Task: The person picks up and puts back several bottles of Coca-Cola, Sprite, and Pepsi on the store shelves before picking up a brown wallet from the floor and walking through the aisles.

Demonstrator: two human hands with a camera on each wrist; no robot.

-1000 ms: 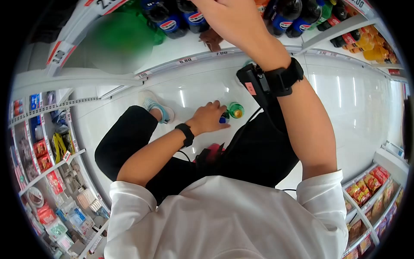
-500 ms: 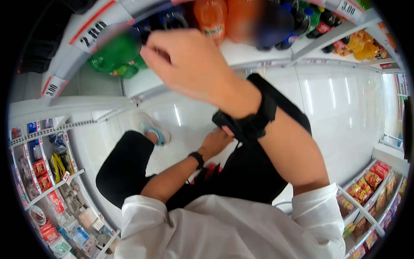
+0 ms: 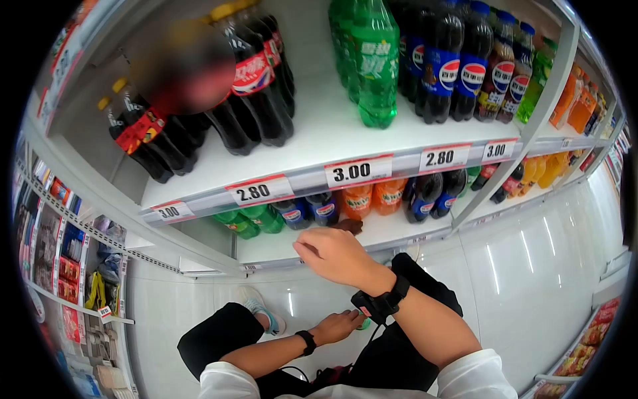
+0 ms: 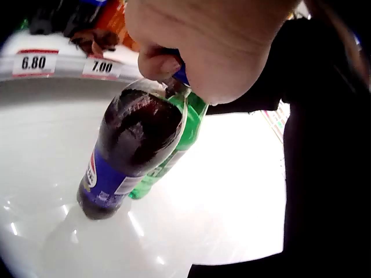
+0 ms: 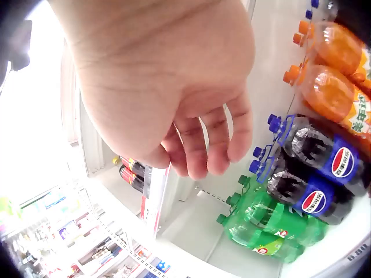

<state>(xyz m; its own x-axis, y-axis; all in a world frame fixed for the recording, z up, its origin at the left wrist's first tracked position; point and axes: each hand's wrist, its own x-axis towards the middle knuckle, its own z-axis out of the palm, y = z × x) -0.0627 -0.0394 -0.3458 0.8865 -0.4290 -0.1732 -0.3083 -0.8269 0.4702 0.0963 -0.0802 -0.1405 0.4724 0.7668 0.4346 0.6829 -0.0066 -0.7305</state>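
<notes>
Low over the floor, my left hand [image 3: 337,327] curls its fingers around the blue-capped top of a dark cola bottle [image 4: 136,133] with a blue label. Right behind it stands a green soda bottle [image 4: 188,130], its top hidden by the hand. My right hand [image 3: 339,256] holds nothing; it hovers in front of the lower shelf with fingers loosely bent. Beyond it in the right wrist view are large cola bottles [image 5: 316,150], green soda bottles [image 5: 269,223] and orange soda bottles [image 5: 327,92]. A crumpled brown item [image 3: 347,227] lies at the lower shelf's front.
The upper shelf [image 3: 299,143] carries yellow-capped cola bottles [image 3: 262,86], green bottles [image 3: 375,73] and blue-capped cola bottles [image 3: 438,66]. Price tags [image 3: 359,171] line its edge, which juts above the right hand. More racks [image 3: 70,256] stand at the left. My bent knees flank the left hand.
The head view has tilted up, bringing the upper shelf into sight. My right hand has drawn back from the lower shelf. The left hand stays low by the bottles.
</notes>
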